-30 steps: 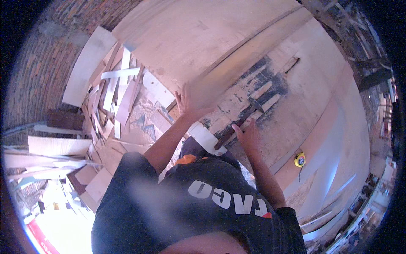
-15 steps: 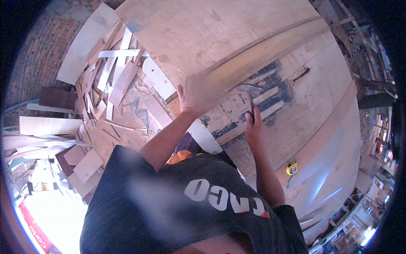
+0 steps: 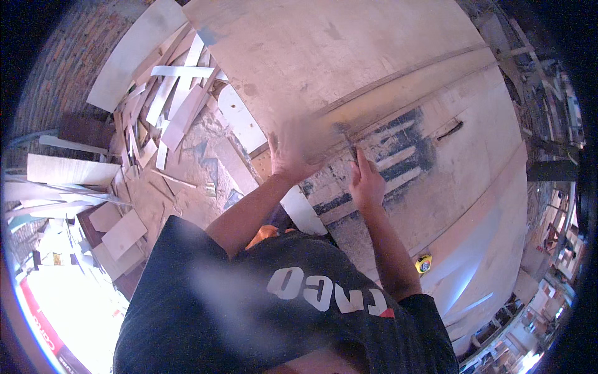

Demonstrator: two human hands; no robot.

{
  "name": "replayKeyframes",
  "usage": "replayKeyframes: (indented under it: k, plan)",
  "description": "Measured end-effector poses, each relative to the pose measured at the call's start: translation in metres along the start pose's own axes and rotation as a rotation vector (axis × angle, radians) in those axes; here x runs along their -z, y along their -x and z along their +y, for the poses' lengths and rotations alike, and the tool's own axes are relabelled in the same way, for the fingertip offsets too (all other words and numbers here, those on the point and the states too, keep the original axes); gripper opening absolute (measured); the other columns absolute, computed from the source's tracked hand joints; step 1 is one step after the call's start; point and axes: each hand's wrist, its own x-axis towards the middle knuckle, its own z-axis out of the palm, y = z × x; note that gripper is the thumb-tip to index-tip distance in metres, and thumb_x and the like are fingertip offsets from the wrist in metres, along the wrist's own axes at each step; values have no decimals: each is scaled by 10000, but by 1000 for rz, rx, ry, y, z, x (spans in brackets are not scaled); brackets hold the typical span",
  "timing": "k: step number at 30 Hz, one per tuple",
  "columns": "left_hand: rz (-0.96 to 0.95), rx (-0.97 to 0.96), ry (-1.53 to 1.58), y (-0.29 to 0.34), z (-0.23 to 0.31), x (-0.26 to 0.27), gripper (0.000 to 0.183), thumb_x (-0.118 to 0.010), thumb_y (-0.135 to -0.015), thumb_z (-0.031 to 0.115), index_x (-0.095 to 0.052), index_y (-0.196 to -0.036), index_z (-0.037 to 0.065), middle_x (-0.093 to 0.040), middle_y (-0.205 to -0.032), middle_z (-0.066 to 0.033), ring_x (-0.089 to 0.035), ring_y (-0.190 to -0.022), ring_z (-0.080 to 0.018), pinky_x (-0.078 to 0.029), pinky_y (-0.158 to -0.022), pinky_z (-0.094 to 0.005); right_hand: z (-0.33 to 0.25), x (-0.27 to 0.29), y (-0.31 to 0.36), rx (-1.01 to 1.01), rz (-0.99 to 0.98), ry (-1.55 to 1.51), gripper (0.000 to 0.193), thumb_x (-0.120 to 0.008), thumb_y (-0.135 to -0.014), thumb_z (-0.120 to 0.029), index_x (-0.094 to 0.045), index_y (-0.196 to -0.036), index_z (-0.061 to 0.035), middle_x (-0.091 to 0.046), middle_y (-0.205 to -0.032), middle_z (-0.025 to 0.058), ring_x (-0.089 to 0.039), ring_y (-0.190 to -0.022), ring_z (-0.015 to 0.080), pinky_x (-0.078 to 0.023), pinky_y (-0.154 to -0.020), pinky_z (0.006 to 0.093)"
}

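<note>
My right hand [image 3: 367,182] is closed around the handle of a hammer [image 3: 351,148]. The hammer's head looks blurred and is close to the near edge of a long narrow yellowish board [image 3: 374,112] set among wooden strips. My left hand [image 3: 291,153] lies at the left end of this board, its thumb apart from the other fingers. A hazy patch smears those fingertips, so anything small beneath them is hidden. The board rests on a large plywood-topped worktable [image 3: 274,68], with dark-stained slats [image 3: 392,156] just right of the hammer.
A yellow tape measure [image 3: 423,263] lies on the table beside my right forearm. A dark slot or thin strip [image 3: 450,130] shows farther right. Left of the table, wood offcuts [image 3: 184,93] are heaped on the floor near a brick wall [image 3: 59,81]. Panels [image 3: 71,169] lean at the far left.
The hammer head has shifted left and toward the board's near edge, and my right hand has moved slightly left. My left hand stays at the board's end. The whole view has shifted a little.
</note>
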Motion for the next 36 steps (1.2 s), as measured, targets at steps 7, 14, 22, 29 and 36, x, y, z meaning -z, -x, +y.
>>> replayKeyframes:
  k: [7,14,22,29,36]
  plan:
    - [37,-15,-35,-1,-1,-9,1210,-679,-641,732,-176,-1499,42,-258,-1518,-170,-188,-1437,-310,-133,-1127,-609,7,-10,7,41,11,56,369,-607,-907,-200,-568,-1265,-122,-634,-819,128,-633,-678,297,-505,-581,389]
    - [-75,0,-25,-24,46,13,1339,-746,-603,669,-10,-1516,25,-36,-1592,-147,-12,-1480,-277,2,-1133,-616,81,28,-17,-498,241,-604,137,-548,-926,-140,-565,-1011,-34,-563,-701,28,-512,-537,79,-425,-465,288]
    - [-91,-89,-38,-88,117,-15,1297,-698,-651,683,14,-1518,34,10,-1602,-120,27,-1482,-261,32,-1141,-602,197,96,-180,-452,483,9,491,-493,-967,-205,-372,-1425,-74,-636,-1060,256,-640,-827,431,-507,-712,499]
    - [-132,-57,-78,-90,116,-19,1285,-692,-654,683,10,-1521,46,6,-1602,-112,9,-1481,-254,11,-1154,-579,215,91,-231,-470,516,49,582,-509,-941,-211,-293,-1477,-134,-658,-1024,254,-646,-871,427,-512,-751,507]
    - [-143,-65,-80,-89,120,-14,1259,-707,-662,650,-20,-1521,37,-6,-1600,-114,10,-1481,-254,9,-1156,-571,207,71,-261,-456,372,-431,549,-538,-943,-249,-354,-1445,-122,-655,-1039,186,-651,-831,335,-523,-769,453]
